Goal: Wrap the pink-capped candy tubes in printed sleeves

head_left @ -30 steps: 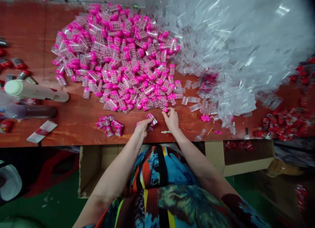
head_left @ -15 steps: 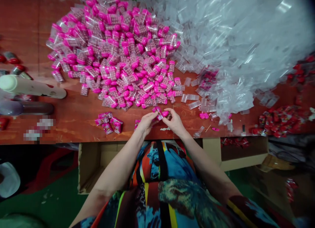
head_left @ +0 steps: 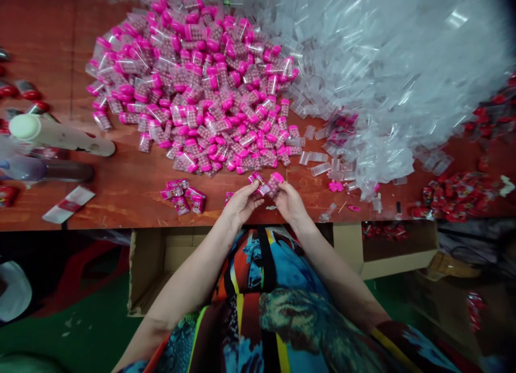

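One head-worn camera is looking forward and steeply down from above the clothing (head_left: 290, 330) at six o'clock. It is catching the left hand (head_left: 241, 203) and right hand (head_left: 291, 203) fairly near, just below centre, while the table (head_left: 124, 177) is spreading beyond them, across from nine o'clock to three.

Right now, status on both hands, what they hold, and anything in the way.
Left hand: pinching a pink printed wrapper. Right hand: holding a pink-capped bottle close beside it, contact unclear. Bottle pile just beyond, not blocking them.
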`<state>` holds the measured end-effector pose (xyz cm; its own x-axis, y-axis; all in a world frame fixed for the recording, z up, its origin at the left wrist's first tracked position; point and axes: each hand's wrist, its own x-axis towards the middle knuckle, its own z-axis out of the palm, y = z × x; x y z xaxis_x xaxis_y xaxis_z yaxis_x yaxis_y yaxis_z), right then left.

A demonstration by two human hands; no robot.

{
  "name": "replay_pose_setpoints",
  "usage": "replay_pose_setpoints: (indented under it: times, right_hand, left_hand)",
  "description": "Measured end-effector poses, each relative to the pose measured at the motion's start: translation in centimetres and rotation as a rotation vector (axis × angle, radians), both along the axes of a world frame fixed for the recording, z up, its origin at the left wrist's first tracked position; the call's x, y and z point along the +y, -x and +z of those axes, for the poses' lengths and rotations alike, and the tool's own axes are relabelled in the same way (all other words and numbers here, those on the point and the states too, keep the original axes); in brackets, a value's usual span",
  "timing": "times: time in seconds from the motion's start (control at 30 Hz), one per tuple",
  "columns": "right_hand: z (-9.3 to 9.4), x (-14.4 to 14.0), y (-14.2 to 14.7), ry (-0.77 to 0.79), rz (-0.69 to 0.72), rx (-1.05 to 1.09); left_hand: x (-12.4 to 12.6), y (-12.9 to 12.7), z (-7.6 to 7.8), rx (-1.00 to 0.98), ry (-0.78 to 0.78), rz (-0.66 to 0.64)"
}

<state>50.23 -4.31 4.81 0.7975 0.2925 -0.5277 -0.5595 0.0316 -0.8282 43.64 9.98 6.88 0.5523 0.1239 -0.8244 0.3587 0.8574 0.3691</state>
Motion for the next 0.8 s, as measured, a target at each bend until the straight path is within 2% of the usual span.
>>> replay_pose_setpoints:
  times: [0.13,0.27,0.5,0.63,0.8]
  right_hand:
    - [0.3,-1.0,0.4,-0.021,0.046,0.043]
    - [0.6,-1.4,2.1,-0.001,0.112,0.020]
    - [-0.5,-1.1,4.5,0.132,0.198,-0.089]
    - [-0.8,-1.3,4.8,0.133,0.209,-0.096]
    - [-0.2,-1.7,5.1,0.121,0.239,-0.080]
  left_hand:
    - [0.3,0.0,-0.3,0.099,0.045,0.096]
    - [0.2,0.2,-0.8,0.157,0.103,0.188]
    - [-0.1,1.1,-1.0,0.126,0.096,0.175]
    - [-0.2,1.6,-0.9,0.095,0.107,0.179]
    - [-0.3,2.2,-1.0,0.074,0.112,0.174]
